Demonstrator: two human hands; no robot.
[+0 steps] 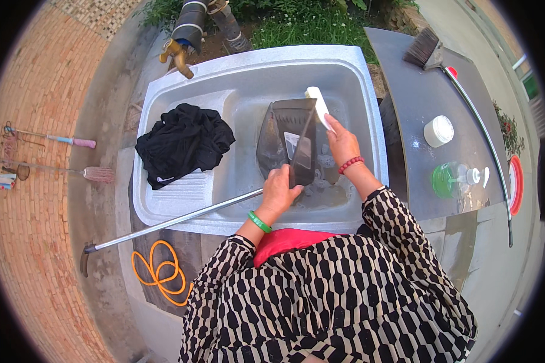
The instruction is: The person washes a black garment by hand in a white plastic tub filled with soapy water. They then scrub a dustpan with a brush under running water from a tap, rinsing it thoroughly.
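Observation:
My left hand (279, 193) grips the near end of a dark plastic dustpan (277, 131), which is tilted up inside a grey stone-like sink (370, 81). From the dustpan a metal handle (177, 220) runs out over the sink's near left edge. My right hand (343, 143) is closed around a white scrubbing brush (318, 106), held against the dustpan's far right edge; its bristles are mostly hidden. Shallow cloudy water (329, 195) lies in the basin. On the sink's ribbed washboard (181, 195) rests a crumpled black cloth (186, 140).
A brass tap (177, 59) overhangs the back left rim. The grey table (399, 100) at right bears a long-handled broom (424, 50), a white-lidded jar (438, 131) and a green soap pump bottle (454, 180). An orange hose (163, 272) lies coiled on the ground at left.

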